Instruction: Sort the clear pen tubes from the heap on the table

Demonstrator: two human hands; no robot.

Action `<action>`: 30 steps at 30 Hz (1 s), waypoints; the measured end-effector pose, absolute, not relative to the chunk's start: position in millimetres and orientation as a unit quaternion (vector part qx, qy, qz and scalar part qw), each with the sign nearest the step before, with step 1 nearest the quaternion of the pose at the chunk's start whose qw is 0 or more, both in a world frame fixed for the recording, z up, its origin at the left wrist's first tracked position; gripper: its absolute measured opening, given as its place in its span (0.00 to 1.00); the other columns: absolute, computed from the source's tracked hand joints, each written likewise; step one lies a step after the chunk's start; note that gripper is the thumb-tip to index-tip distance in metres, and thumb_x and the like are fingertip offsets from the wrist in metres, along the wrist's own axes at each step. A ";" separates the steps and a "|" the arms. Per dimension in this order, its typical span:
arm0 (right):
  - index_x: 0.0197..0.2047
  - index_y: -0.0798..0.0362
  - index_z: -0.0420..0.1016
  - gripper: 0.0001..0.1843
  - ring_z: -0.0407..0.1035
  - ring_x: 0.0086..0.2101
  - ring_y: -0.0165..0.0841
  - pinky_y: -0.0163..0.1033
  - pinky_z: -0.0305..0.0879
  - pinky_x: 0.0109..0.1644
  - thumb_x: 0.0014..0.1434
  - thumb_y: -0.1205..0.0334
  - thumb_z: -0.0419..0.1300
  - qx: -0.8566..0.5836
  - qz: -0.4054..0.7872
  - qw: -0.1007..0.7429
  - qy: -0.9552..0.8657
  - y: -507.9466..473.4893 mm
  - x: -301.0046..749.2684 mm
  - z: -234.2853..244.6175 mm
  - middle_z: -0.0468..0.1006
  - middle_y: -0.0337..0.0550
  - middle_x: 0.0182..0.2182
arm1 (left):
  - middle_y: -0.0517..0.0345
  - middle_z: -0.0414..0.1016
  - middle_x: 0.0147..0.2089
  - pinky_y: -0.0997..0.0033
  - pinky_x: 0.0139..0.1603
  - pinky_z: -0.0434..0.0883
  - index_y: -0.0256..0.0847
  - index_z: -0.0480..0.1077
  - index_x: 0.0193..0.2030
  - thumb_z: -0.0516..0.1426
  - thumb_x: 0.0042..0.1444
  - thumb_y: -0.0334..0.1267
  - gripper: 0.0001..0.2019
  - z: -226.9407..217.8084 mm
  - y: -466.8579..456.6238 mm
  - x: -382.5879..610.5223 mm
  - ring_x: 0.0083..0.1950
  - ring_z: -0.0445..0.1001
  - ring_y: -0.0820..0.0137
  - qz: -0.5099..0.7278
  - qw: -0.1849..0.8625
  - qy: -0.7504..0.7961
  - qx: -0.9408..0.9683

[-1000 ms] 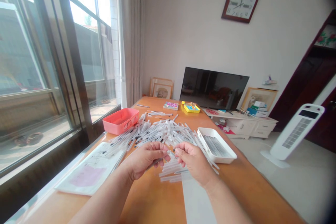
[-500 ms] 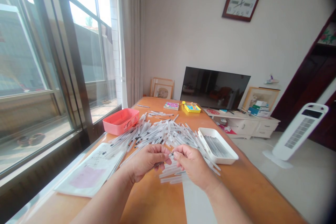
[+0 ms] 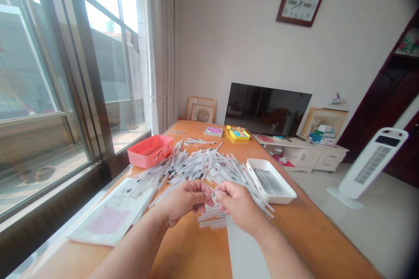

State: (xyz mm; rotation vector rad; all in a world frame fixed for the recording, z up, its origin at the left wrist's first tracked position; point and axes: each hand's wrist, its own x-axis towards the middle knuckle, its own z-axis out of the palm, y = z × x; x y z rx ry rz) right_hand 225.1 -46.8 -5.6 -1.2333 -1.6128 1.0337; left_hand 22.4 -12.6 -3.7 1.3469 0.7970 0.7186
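Over the front of the table my left hand (image 3: 185, 202) is closed around a slim pen (image 3: 212, 194), mostly covered by the fingers. Thumb and forefinger of my right hand (image 3: 238, 207) pinch its small end piece, so the two hands meet at the fingertips. Beyond them spreads a heap of clear pen barrels (image 3: 199, 165), several with black ends. A few loose barrels (image 3: 212, 223) lie just under my right hand. To the right, a white tray (image 3: 288, 199) holds a row of thin grey refills (image 3: 269, 182).
A pink plastic box (image 3: 139, 158) stands left of the heap, above a printed booklet (image 3: 88, 226). A white strip (image 3: 247, 253) lies near my right forearm. Farther back are a yellow box (image 3: 240, 135) and a colourful booklet (image 3: 213, 131) on the wooden table (image 3: 186, 253).
The fingertips have shifted very slightly around the pen, and less of its dark end shows between them. Both hands stay in the same place.
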 end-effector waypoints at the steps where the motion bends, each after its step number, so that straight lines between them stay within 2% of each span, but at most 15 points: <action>1: 0.37 0.52 0.75 0.14 0.66 0.27 0.30 0.35 0.63 0.33 0.64 0.51 0.57 -0.493 0.402 0.416 -0.649 -47.0 225.4 -5.8 0.74 0.36 0.25 | 0.50 0.81 0.36 0.75 0.27 0.60 0.36 0.74 0.40 0.62 0.55 0.40 0.10 -4.1 -12.6 22.6 0.27 0.71 0.74 0.317 0.648 0.351 0.597; 6: 0.32 0.50 0.71 0.14 0.66 0.28 0.31 0.36 0.59 0.32 0.66 0.52 0.55 -0.506 0.317 0.411 -0.689 -47.9 223.3 -6.4 0.74 0.36 0.25 | 0.51 0.80 0.35 0.74 0.28 0.61 0.37 0.73 0.39 0.62 0.55 0.39 0.08 -4.3 -14.3 25.1 0.28 0.71 0.74 0.322 0.629 0.356 0.611; 10: 0.28 0.50 0.69 0.18 0.65 0.28 0.34 0.38 0.57 0.31 0.66 0.50 0.53 -0.517 0.256 0.408 -0.708 -45.6 219.2 -8.2 0.73 0.38 0.24 | 0.53 0.79 0.34 0.74 0.29 0.62 0.37 0.73 0.37 0.62 0.54 0.38 0.07 0.7 -18.5 29.0 0.27 0.70 0.75 0.330 0.621 0.354 0.616; 14: 0.27 0.50 0.72 0.23 0.65 0.27 0.36 0.40 0.60 0.33 0.66 0.44 0.52 -0.514 0.289 0.407 -0.697 -43.4 219.3 -9.0 0.70 0.39 0.22 | 0.54 0.79 0.34 0.74 0.29 0.63 0.37 0.72 0.35 0.64 0.53 0.39 0.08 4.8 -21.9 31.3 0.27 0.69 0.75 0.331 0.626 0.347 0.614; 17: 0.28 0.50 0.70 0.25 0.64 0.27 0.35 0.40 0.59 0.33 0.68 0.42 0.48 -0.512 0.320 0.414 -0.681 -45.4 223.0 -4.5 0.70 0.39 0.22 | 0.53 0.79 0.35 0.74 0.29 0.62 0.37 0.72 0.37 0.64 0.53 0.41 0.10 3.9 -21.5 31.3 0.27 0.69 0.75 0.329 0.631 0.351 0.608; 20: 0.30 0.50 0.68 0.24 0.64 0.27 0.33 0.39 0.59 0.33 0.69 0.43 0.47 -0.507 0.338 0.413 -0.677 -49.2 227.1 2.6 0.70 0.37 0.24 | 0.54 0.80 0.35 0.74 0.29 0.62 0.37 0.71 0.39 0.63 0.54 0.40 0.11 2.0 -20.1 30.5 0.27 0.69 0.75 0.332 0.628 0.359 0.605; 24: 0.32 0.51 0.68 0.18 0.63 0.28 0.31 0.36 0.58 0.32 0.68 0.48 0.52 -0.505 0.329 0.393 -0.695 -50.3 227.9 3.4 0.69 0.35 0.25 | 0.54 0.80 0.35 0.74 0.29 0.61 0.37 0.69 0.39 0.62 0.55 0.39 0.09 1.3 -20.1 30.5 0.27 0.69 0.75 0.331 0.624 0.358 0.611; 30: 0.26 0.52 0.64 0.24 0.59 0.27 0.30 0.36 0.53 0.30 0.68 0.46 0.50 -0.519 0.302 0.378 -0.705 -43.3 223.7 -8.5 0.63 0.35 0.22 | 0.55 0.79 0.35 0.73 0.30 0.61 0.37 0.69 0.38 0.61 0.53 0.36 0.08 2.8 -22.8 33.3 0.28 0.68 0.76 0.324 0.617 0.353 0.624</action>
